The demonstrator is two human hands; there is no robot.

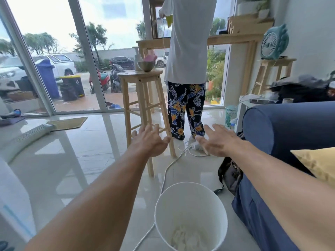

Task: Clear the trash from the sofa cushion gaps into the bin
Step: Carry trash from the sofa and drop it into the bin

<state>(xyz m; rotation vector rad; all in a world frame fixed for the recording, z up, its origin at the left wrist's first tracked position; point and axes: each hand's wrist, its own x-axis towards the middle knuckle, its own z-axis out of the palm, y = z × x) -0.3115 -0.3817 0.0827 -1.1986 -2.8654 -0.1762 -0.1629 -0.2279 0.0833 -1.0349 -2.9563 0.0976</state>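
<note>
- Head view, hands: left hand (148, 140) and right hand (217, 142) are both reaching fwd at full arm's length. Fingers are spread and straight, palms facing down. Neither is holding anything.
- Head view, position: both hands are hovering over the tiled floor, past the white bin (158, 205). The left is showing in front of the wooden stool (143, 98) legs. The right is showing above the far end of the white cable (166, 171).
- Bin: standing upright on the tiles, just beside the navy sofa (290, 127) front, below and between the two forearms. Crumpled white paper (184, 236) is lying at its bottom.
- Task's thing: no trash is showing on the sofa. The cushion gaps are sitting out of frame to the right. Only the armrest, front panel and a yellow cushion (317, 163) are in sight.
- Judgement, step: w/ both hands empty and pointing away from the sofa, the next search of the gaps is prob. pending. How much trash is remaining cannot be told.
- Judgement, method: the head and body should be turning right to bring the gaps into sight before reaching.
- The right hand is nearer the sofa, so it suits the search. Flat fingers should be sliding along each seam, then pinching each piece.
- The left could be steadying the bin, keeping it tight against the sofa for a short carry.
- Hazards: the cable is running past the bin's left side and a black bag (230, 174) is lying against the sofa base. Both are snag risks if the bin is being shifted.
- A second person (188, 51) is standing close behind the stool.
</note>
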